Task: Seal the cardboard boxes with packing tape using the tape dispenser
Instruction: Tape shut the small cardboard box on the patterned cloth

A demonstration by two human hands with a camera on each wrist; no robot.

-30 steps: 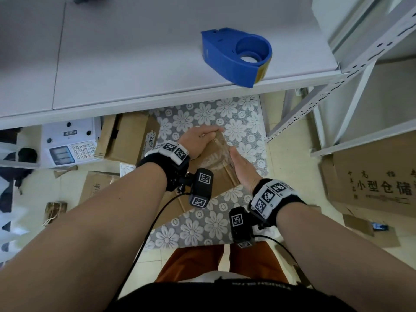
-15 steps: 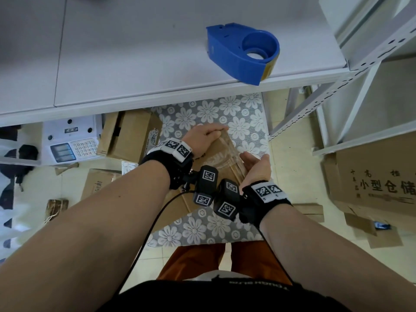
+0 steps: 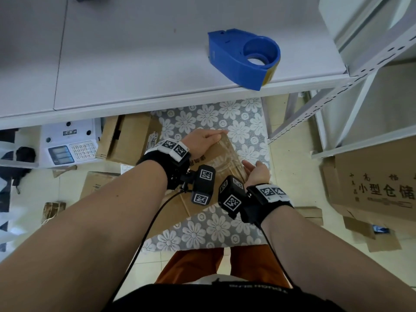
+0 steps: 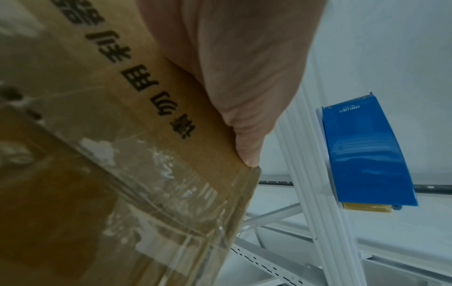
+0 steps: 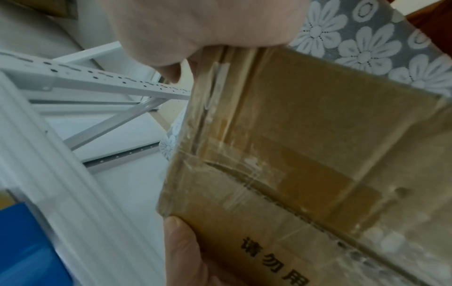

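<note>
A brown cardboard box (image 3: 216, 158) with black print and clear tape over its seam is held between both hands, below the table edge and above the floral mat. My left hand (image 3: 203, 141) grips its far left corner, fingers over the far edge; the left wrist view shows the palm (image 4: 232, 58) flat on the printed face (image 4: 122, 135). My right hand (image 3: 257, 173) holds the right end, palm turned to the box, curled round the taped edge (image 5: 305, 135). The blue tape dispenser (image 3: 240, 57) lies untouched at the table's front edge, right of centre.
The white table (image 3: 135, 64) spans the top. A white metal rack (image 3: 337, 86) stands right, with a large printed carton (image 3: 378, 183) beneath. On the floor left lie more cardboard boxes (image 3: 128, 138) and a white scale (image 3: 67, 145). The floral mat (image 3: 225, 122) lies under the box.
My right hand has turned palm-up and slid from the box's near side to its right end. The two wrists have come closer together. The left hand keeps its hold.
</note>
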